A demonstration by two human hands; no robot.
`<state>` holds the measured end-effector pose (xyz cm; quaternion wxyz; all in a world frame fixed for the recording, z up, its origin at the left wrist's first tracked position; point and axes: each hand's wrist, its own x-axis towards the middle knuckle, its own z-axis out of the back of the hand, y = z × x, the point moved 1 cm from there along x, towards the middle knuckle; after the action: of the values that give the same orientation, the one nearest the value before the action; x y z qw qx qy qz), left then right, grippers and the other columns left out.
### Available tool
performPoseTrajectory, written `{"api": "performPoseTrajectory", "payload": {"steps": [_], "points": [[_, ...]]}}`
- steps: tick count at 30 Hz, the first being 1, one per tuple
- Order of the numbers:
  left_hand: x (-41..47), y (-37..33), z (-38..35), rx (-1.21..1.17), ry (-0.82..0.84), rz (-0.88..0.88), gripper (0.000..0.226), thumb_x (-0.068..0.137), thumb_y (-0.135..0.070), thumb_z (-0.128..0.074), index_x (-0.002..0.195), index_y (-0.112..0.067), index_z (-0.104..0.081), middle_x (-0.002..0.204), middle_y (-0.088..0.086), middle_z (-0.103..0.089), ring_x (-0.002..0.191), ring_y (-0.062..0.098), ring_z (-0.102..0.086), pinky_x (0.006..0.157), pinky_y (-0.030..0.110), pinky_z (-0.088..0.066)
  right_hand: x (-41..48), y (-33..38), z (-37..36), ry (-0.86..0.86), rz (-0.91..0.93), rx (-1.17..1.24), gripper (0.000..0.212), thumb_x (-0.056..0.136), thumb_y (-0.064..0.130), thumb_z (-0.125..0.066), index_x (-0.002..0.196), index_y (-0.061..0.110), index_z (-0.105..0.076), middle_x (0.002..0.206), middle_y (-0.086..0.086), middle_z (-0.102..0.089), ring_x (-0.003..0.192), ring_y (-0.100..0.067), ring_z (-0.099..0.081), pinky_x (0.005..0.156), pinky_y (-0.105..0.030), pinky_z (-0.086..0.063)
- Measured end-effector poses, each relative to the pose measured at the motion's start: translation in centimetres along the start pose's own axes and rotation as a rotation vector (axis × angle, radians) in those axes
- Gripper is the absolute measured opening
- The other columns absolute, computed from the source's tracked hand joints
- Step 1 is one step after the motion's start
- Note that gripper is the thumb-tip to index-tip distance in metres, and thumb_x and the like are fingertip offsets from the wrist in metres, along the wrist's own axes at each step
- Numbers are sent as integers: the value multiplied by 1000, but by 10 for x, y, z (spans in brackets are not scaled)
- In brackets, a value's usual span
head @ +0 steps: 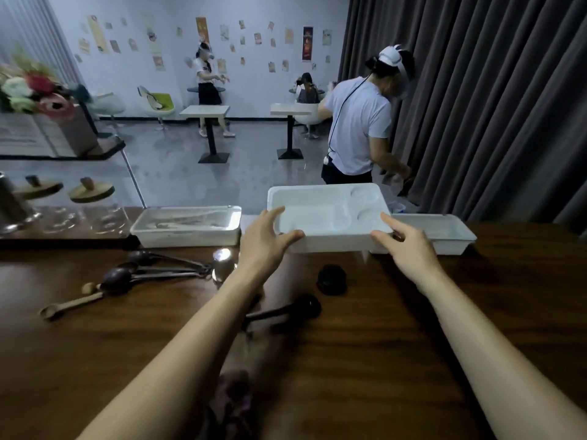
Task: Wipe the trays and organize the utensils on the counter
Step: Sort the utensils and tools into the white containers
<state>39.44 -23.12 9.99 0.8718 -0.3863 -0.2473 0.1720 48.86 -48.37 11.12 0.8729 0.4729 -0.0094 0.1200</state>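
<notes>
A white compartment tray (320,214) is lifted above the far edge of the dark wooden counter (381,338). My left hand (266,239) grips its near left corner and my right hand (406,246) grips its near right corner. To its left a second white tray (187,230) sits on the counter, and a third white tray (444,233) lies partly under the lifted one on the right. Dark ladles (152,271), a metal spoon (222,262) and a wooden spoon (70,304) lie at the left. Another dark ladle (292,309) lies near the middle.
A small black round object (332,279) sits below the lifted tray. At the far left stands a glass display case (63,198) with wooden lids and flowers. Beyond the counter, a person in a white shirt (359,128) stands by a grey curtain, among small tables.
</notes>
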Motion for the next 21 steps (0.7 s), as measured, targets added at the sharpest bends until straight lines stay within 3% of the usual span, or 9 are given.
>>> {"api": "performPoseTrajectory", "payload": {"steps": [3, 7, 10, 16, 19, 21], "points": [[-52, -18, -2, 10, -47, 20, 66, 82, -46, -80, 140, -23, -58, 135, 3, -64, 120, 21, -59, 95, 34, -45, -35, -15, 21, 27, 17, -30, 57, 94, 43, -65, 146, 30, -48, 152, -4, -46, 140, -27, -39, 113, -40, -31], [-129, -38, -8, 46, -56, 67, 59, 83, -45, -80, 135, -25, -62, 128, -4, -65, 101, 9, -57, 77, 23, -32, -86, -48, 46, 61, 1, -59, 60, 89, 50, -68, 144, 35, -49, 151, -3, -46, 142, -29, -35, 116, -48, -30], [-179, -42, -11, 49, -53, 102, 56, 81, -47, -80, 131, -28, -63, 131, -6, -65, 105, 7, -59, 83, 26, -36, -125, -67, 57, 106, -29, -50, 58, 90, 48, -68, 144, 33, -51, 150, -5, -47, 142, -30, -35, 115, -46, -31], [-248, -39, -14, 36, -9, 182, 53, 82, -46, -81, 130, -31, -63, 134, -9, -64, 78, -10, -50, 82, 28, -38, -193, -95, 63, 166, -97, -15, 57, 89, 46, -70, 142, 31, -54, 145, -6, -53, 135, -29, -44, 107, -41, -40], [-266, -28, -12, 19, 7, 195, 52, 81, -46, -81, 127, -33, -63, 133, -10, -65, 86, -2, -63, 89, 33, -48, -215, -97, 59, 176, -122, -9, 57, 89, 45, -70, 142, 32, -54, 144, -6, -55, 133, -29, -47, 106, -41, -43], [-273, -19, -9, 5, 27, 197, 52, 80, -46, -82, 127, -34, -63, 133, -12, -65, 91, 2, -68, 83, 21, -49, -225, -95, 54, 172, -129, 0, 57, 90, 43, -70, 143, 31, -54, 145, -5, -54, 132, -28, -48, 106, -41, -43]]}}
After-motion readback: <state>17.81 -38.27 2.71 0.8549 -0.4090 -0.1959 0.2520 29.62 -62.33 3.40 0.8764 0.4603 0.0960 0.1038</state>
